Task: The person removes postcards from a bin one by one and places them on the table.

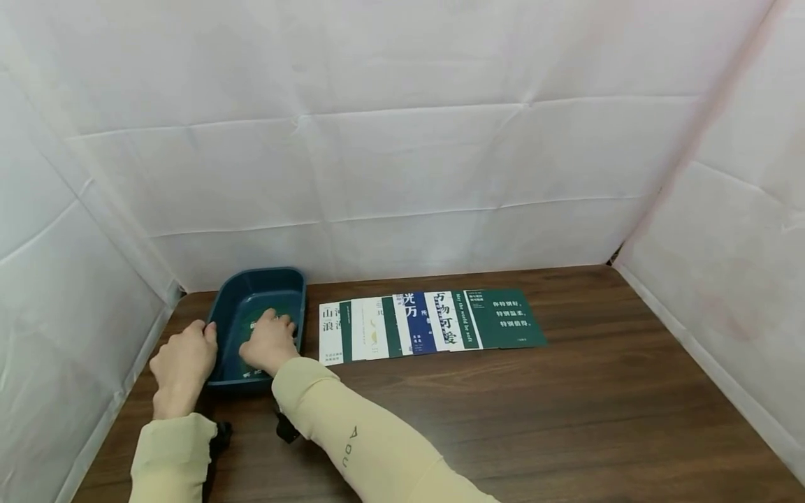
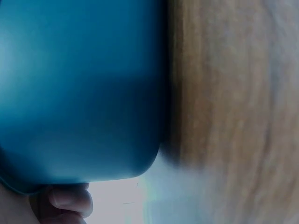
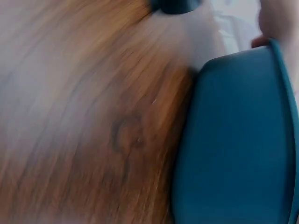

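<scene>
A dark teal plastic tray [image 1: 274, 274] stands at the left of the table, with a green card [image 1: 250, 328] printed in light lettering inside it. My left hand [image 1: 185, 360] grips the tray's left rim; in the left wrist view, curled fingers [image 2: 70, 199] show at the rim beside the tray's outer wall [image 2: 84, 93]. Reaching over the near side, my right hand [image 1: 270, 342] has bent fingers down inside the tray at the green card. Whether those fingers pinch the card is hidden. The right wrist view shows mostly the tray's outer wall [image 3: 233, 140].
Right of the tray, several overlapping printed cards lie in a row: white ones [image 1: 330, 342], a blue one [image 1: 420, 328] and a green one [image 1: 509, 321] at the right end. White cloth walls [image 1: 409, 161] enclose the brown wooden table [image 1: 534, 419] at the back and sides.
</scene>
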`<state>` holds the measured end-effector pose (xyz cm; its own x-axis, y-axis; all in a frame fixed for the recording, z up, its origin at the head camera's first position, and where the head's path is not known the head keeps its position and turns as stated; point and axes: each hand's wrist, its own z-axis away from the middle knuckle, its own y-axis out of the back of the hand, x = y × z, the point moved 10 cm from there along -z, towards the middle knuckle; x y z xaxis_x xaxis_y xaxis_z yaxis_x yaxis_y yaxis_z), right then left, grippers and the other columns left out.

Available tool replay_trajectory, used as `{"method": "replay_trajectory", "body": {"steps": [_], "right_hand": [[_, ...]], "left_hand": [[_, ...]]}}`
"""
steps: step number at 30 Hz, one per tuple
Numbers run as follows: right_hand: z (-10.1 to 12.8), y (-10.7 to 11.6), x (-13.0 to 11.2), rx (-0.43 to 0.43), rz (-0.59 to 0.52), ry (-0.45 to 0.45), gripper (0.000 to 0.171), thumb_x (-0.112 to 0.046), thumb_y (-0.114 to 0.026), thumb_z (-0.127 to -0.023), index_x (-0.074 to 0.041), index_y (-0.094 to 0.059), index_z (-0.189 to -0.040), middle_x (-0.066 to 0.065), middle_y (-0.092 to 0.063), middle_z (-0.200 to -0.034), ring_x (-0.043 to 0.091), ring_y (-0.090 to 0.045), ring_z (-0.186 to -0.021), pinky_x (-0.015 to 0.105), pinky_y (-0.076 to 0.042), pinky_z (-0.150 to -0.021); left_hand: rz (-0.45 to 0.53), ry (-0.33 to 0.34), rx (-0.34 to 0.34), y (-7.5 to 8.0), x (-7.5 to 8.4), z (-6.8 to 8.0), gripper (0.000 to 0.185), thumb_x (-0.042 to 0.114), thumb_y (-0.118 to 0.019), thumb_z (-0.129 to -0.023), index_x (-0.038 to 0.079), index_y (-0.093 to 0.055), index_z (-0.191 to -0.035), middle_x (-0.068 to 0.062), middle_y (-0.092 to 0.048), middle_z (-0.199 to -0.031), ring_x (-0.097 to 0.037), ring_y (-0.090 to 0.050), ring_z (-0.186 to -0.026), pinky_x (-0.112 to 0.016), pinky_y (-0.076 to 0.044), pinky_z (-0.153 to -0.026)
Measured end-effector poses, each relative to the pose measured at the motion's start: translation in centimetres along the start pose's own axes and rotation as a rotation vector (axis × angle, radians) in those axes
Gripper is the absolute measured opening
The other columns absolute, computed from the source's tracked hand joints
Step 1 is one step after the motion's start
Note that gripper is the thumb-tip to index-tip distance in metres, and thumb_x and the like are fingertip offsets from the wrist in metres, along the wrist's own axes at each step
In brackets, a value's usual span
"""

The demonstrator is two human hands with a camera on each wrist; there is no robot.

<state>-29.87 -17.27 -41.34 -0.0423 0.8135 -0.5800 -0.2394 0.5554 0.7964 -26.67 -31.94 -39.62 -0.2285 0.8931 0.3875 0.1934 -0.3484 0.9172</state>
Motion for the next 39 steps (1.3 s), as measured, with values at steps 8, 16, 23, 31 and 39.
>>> {"method": "replay_trajectory", "body": {"steps": [8, 16, 23, 31, 39], "right_hand": [[-0.6, 0.7, 0.9, 0.052, -0.398, -0.076, 0.076, -0.023, -0.072, -0.087, -0.009, -0.032, -0.15, 0.015, -0.04, -0.146, 0.026, -0.039, -0.135, 0.038, -0.042, -0.1], [-1.1, -0.1, 2.0, 0.042, -0.855, -0.185, 0.061, -0.008, -0.068, -0.088, 0.0, -0.041, -0.142, 0.015, -0.048, -0.135, 0.031, -0.046, -0.125, 0.048, -0.042, -0.098], [-0.8, -1.1, 2.9, 0.056, -1.086, -0.289, 0.043, 0.002, -0.068, -0.082, 0.003, -0.055, -0.122, 0.015, -0.053, -0.122, 0.031, -0.05, -0.111, 0.051, -0.043, -0.091], [-0.8, -1.4, 3.1, 0.035, -1.066, -0.32, 0.044, 0.001, -0.07, -0.084, 0.005, -0.055, -0.125, 0.018, -0.054, -0.124, 0.035, -0.051, -0.117, 0.053, -0.044, -0.094], [-0.9, -1.0, 2.4, 0.028, -0.895, -0.254, 0.042, -0.008, -0.072, -0.089, 0.003, -0.057, -0.127, 0.016, -0.056, -0.128, 0.033, -0.051, -0.122, 0.047, -0.047, -0.092]], "left_hand": [[-0.005, -0.001, 0.02, 0.3, 0.1, 0.0, 0.043, 0.031, -0.034, -0.107, -0.005, -0.054, -0.12, -0.039, -0.058, -0.097, -0.054, -0.056, -0.073, -0.062, -0.041, -0.057], [-0.009, 0.02, 0.028, 0.5, -0.2, -0.2, 0.044, 0.032, -0.034, -0.107, -0.005, -0.054, -0.121, -0.04, -0.057, -0.102, -0.056, -0.056, -0.079, -0.063, -0.041, -0.06], [-0.009, 0.013, 0.019, 0.2, 0.0, -0.1, 0.044, 0.032, -0.033, -0.107, -0.005, -0.054, -0.119, -0.038, -0.059, -0.095, -0.052, -0.057, -0.071, -0.06, -0.041, -0.056], [-0.01, 0.015, 0.013, 0.1, 0.1, 0.0, 0.043, 0.031, -0.033, -0.107, -0.004, -0.055, -0.116, -0.037, -0.059, -0.094, -0.051, -0.057, -0.07, -0.06, -0.041, -0.056], [-0.004, 0.007, 0.022, 0.1, 0.1, 0.0, 0.043, 0.031, -0.034, -0.107, -0.005, -0.055, -0.118, -0.039, -0.059, -0.097, -0.053, -0.057, -0.073, -0.061, -0.042, -0.057]]}}
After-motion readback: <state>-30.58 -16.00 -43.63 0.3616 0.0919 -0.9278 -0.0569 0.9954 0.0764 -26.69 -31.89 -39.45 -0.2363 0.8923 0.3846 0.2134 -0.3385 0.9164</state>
